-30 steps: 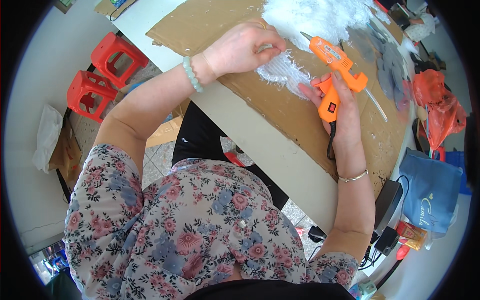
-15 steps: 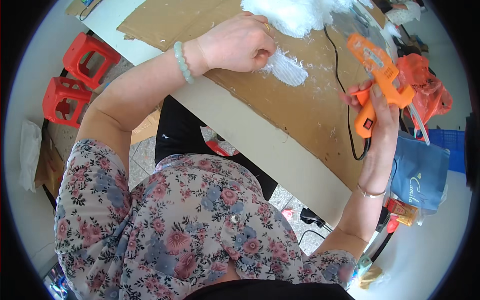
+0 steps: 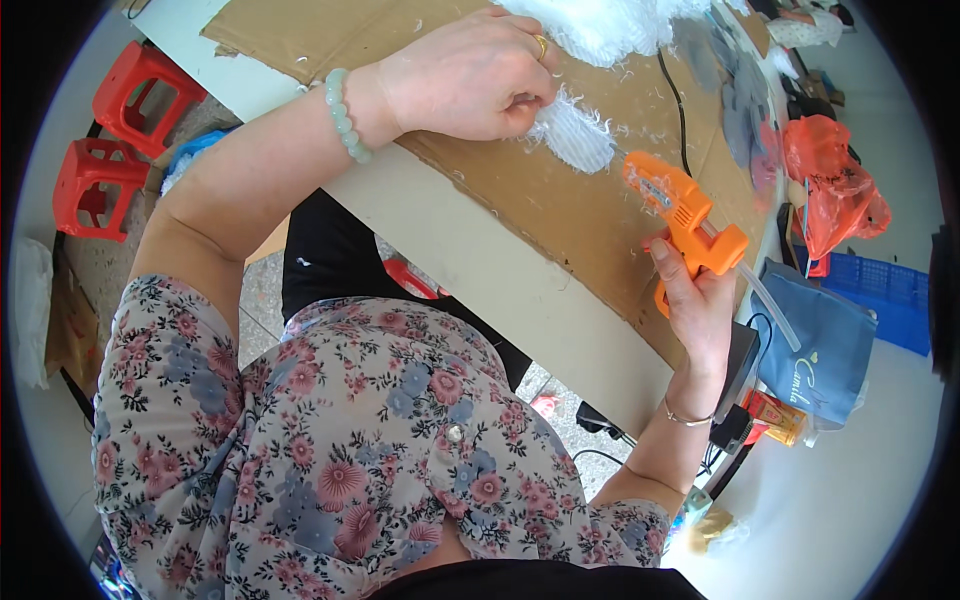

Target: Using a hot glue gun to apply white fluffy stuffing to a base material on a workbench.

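My left hand, with a green bead bracelet and a ring, is closed with its fingers pinched on one end of a small white fuzzy fabric piece. That piece is oval, ribbed and has frayed, feathery edges. My right hand grips an orange hot glue gun by its handle. The gun's nozzle points left, close to the rounded end of the fabric piece; I cannot tell whether they touch. A clear glue stick sticks out of the gun's back.
Brown cardboard covers much of the white table. A fluffy white pile lies at the far side, with a black cord beside it. Rightward are a red plastic bag, a blue bag and a blue basket. Red stools stand left.
My right hand has brought the glue gun left and down, its nozzle now near the fabric piece. My left hand keeps its pinch on that piece. The whole view has shifted slightly.
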A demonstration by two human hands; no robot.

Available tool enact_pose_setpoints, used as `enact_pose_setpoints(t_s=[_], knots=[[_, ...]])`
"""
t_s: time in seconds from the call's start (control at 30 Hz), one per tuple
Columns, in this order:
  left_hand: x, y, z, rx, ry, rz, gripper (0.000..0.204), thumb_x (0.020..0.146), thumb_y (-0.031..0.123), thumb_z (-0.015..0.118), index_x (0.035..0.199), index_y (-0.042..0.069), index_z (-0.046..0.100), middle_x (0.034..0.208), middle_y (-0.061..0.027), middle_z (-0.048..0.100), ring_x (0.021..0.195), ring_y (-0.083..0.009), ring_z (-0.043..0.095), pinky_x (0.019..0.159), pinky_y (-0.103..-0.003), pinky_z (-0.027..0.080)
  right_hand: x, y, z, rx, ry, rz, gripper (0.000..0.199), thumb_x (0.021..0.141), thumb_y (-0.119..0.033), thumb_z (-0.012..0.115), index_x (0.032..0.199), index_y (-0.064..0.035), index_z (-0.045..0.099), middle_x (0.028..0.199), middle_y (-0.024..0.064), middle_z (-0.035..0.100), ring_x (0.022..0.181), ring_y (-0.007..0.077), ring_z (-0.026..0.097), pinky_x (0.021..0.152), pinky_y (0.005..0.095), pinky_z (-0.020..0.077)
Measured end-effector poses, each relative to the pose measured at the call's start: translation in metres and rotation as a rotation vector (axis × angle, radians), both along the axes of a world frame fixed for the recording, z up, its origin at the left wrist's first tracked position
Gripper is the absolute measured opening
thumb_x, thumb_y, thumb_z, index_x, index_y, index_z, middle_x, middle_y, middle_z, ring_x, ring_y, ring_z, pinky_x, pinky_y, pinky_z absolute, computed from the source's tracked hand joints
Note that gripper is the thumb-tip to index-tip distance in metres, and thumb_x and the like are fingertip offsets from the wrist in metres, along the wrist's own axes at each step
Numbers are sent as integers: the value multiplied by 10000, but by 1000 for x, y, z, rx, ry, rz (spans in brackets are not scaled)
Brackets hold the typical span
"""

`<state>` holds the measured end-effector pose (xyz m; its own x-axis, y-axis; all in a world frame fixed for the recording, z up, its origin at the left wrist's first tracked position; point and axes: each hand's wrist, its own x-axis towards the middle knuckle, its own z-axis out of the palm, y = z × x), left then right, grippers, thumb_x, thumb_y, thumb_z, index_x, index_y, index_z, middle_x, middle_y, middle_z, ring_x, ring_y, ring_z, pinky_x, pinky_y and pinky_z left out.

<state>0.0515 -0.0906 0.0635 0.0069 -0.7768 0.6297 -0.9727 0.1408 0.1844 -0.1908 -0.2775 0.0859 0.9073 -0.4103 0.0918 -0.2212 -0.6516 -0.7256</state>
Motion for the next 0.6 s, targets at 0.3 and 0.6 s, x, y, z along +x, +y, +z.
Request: enact_pose_setpoints(t_s=[0.3,0.6], knots=[[-1,-3,-1,28,-4,6,89,656,123,580,627,39,575,711,-113,564,790,-297,532,741,-392,431,5,-2,-4,-70,3,-17,216,871,-159,628,1013,-4,578,798,-1,600,676,54,482,594,212,395],[1,-2,-3,3,2,20,97,660,119,577,616,32,576,700,-120,560,785,-302,531,732,-395,432,2,-4,-4,-57,58,-15,259,879,-181,620,1045,3,543,781,15,586,702,80,530,614,224,414]])
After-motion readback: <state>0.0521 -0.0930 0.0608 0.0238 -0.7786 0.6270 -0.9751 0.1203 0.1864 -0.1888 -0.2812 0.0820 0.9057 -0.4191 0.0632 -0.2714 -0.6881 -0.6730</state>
